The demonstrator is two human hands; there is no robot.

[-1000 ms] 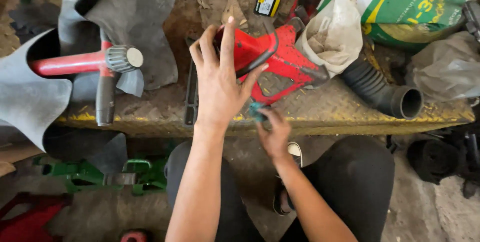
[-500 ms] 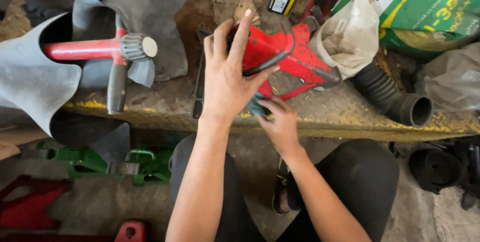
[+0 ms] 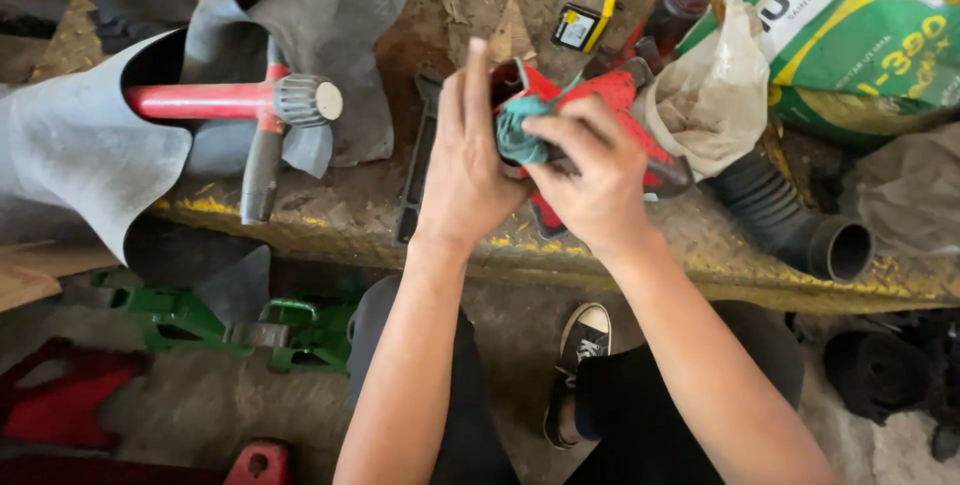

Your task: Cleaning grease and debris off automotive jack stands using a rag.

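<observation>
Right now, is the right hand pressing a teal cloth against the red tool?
Yes, the right hand holds the teal cloth against the red tool.

Hands (image 3: 540, 170) hide most of red tool (image 3: 610, 95); green sack (image 3: 860, 25) cut off.

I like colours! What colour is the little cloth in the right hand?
The cloth is teal, a blue-green, pressed by the right hand against the red tool; head view.

Worn metal bench (image 3: 330, 210), yellow paint chipped at front edge, spans mid-frame. Grey rubber sheeting (image 3: 90, 155) draped at upper left. Green-and-white sack (image 3: 860, 15) upper right; black corrugated hose (image 3: 790, 220) below it. Dusty concrete floor (image 3: 200, 405) lower left, green metal frame (image 3: 180, 315) lying there. Daylight, soft.
</observation>
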